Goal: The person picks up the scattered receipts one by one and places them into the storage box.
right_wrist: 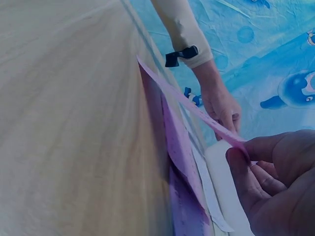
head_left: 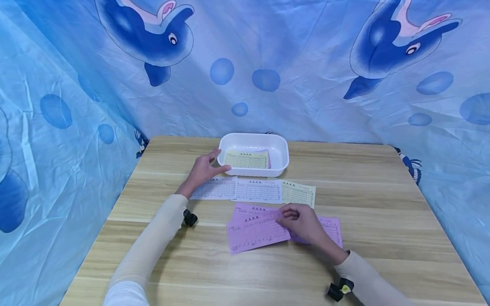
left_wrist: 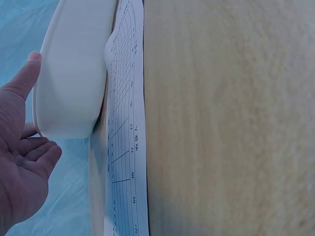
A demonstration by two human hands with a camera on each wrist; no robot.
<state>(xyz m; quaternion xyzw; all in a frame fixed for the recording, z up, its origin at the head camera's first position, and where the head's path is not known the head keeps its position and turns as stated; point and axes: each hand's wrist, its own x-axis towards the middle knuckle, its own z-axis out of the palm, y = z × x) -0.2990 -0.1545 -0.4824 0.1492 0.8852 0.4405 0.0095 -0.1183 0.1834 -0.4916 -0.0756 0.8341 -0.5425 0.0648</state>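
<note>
A white tray [head_left: 281,149] stands at the back middle of the wooden table [head_left: 383,191], with a yellow form [head_left: 246,160] lying in it. My left hand [head_left: 214,163] touches the tray's left corner [left_wrist: 74,73] with straight fingers and thumb. In front of the tray lie two white forms [head_left: 216,188] [head_left: 258,191] and a yellow form [head_left: 298,194] in a row. Nearer me, my right hand [head_left: 285,217] pinches the right edge of a pink form [head_left: 254,233] and lifts it [right_wrist: 192,105] off the other pink sheets [head_left: 333,229].
A blue dolphin-print cloth [head_left: 268,76] hangs behind and on both sides of the table. Bare wood runs along the front edge and the right side. A black camera clip [head_left: 189,218] sits on my left wrist, another [head_left: 338,291] on my right.
</note>
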